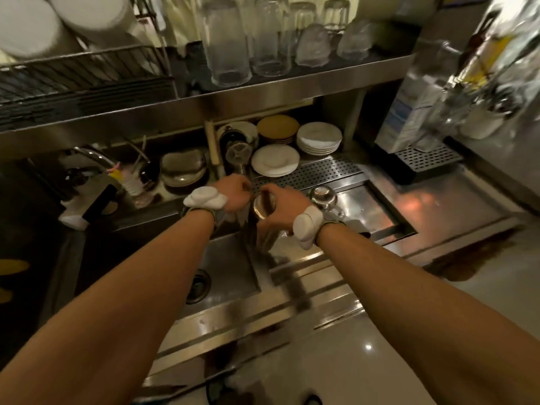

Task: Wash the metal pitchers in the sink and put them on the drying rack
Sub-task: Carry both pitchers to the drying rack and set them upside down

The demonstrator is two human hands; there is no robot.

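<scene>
A metal pitcher (264,208) is held over the right side of the sink (225,267), its open mouth facing up. My right hand (282,206) grips its rim and side. My left hand (233,194) is closed at the pitcher's left rim, with something white, maybe a cloth (238,216), hanging under it. A second shiny metal pitcher (321,195) stands to the right on the steel recessed tray. The perforated drying rack (321,171) runs just behind the hands.
Stacks of white and brown plates (276,160) sit behind the rack. A faucet (93,156) and bottles stand at back left. Upturned glasses (228,42) line the upper shelf, a wire dish rack (81,74) at left. A machine with drip grate (426,159) stands right.
</scene>
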